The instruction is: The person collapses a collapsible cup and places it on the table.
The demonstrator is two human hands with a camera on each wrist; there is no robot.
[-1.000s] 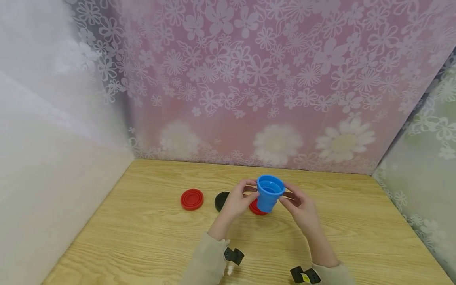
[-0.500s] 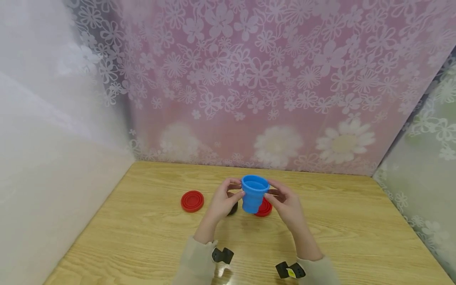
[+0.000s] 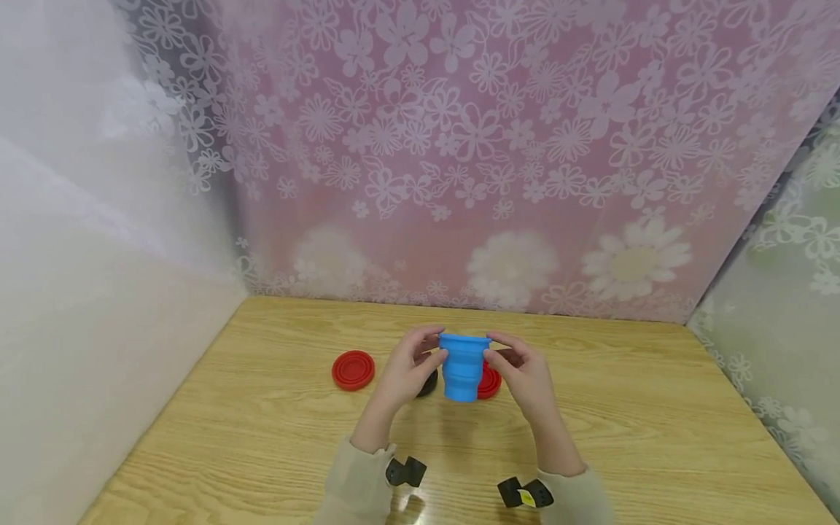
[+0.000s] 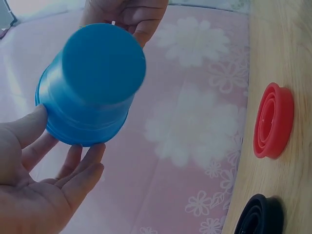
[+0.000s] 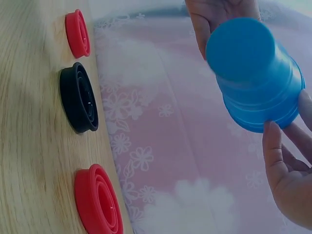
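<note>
A blue collapsible cup (image 3: 462,370), stretched out to its full height, is held up above the table between both hands. On its left side the left hand (image 3: 408,367) pinches the upper part near the rim with thumb and fingers. The right hand (image 3: 527,375) grips the opposite side in the same way. Both wrist views look at the cup's flat base (image 4: 105,63) and stepped wall. Behind the hands lie a flattened black cup (image 5: 79,97) and a flattened red cup (image 3: 490,380), both partly hidden in the head view.
Another flattened red cup (image 3: 354,370) lies further left on the wooden table (image 3: 262,437). A pink flowered curtain (image 3: 420,182) closes off the back, with a pale wall (image 3: 118,255) at left and a flowered sheet (image 3: 787,306) at right.
Both hands have carried the blue cup to the left. It has tipped so that its opening, seen from above earlier, now shows edge-on in the head view.
</note>
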